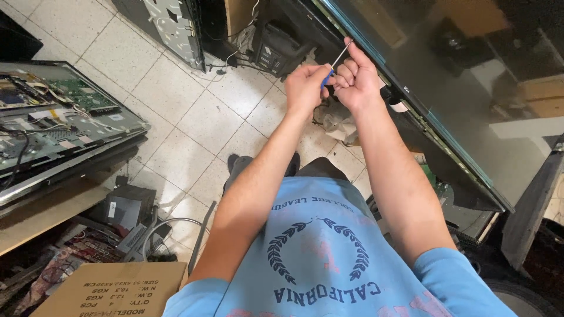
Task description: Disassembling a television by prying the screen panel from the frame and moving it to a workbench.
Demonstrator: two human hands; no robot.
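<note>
Both my hands are raised in front of me, close together, at the lower edge of a large flat television panel (pixel 470 100) that leans at the right. My left hand (pixel 305 88) is closed around the blue handle of a thin screwdriver (pixel 336 61). My right hand (pixel 357 79) is curled into a fist beside it and touches the metal shaft. The shaft's tip points up at the dark bezel (pixel 376 64) of the panel. The screen glass shows dim reflections of the room.
An opened television back with green circuit boards (pixel 64 111) lies on a wooden bench at the left. A cardboard box (pixel 111 290) and loose electronics sit below it. A black device (pixel 276 47) and cables stand on the tiled floor (pixel 194 117) ahead.
</note>
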